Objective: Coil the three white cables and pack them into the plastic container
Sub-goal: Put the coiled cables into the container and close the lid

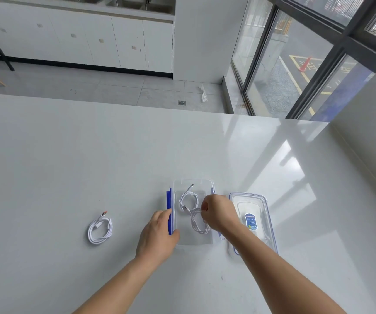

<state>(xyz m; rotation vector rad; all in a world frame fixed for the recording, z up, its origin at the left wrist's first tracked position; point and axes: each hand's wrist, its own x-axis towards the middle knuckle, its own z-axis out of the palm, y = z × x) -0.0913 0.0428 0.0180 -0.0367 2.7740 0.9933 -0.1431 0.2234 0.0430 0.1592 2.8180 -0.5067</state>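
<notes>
Low in the frame's centre, the left hand (157, 236) grips the blue-clipped side of the clear plastic container (193, 240), which holds one coiled white cable (189, 198). The right hand (218, 211) pinches a second white coil (199, 222) inside it. A third coiled white cable (100, 230) lies on the white table (91, 155) at lower left; the clear blue-rimmed lid (252, 219) sits just right of the container.

1 view only, head-worn, wide-angle. Looks forward and steeply down across a white table (69, 155) from its near edge; far edge runs across mid-frame, floor, cabinets and window beyond. Both forearms enter from the bottom edge. Left hand (157, 236) and right hand (218, 211) sit low centre, close to the lens. Straight lines bow toward the frame borders.
</notes>
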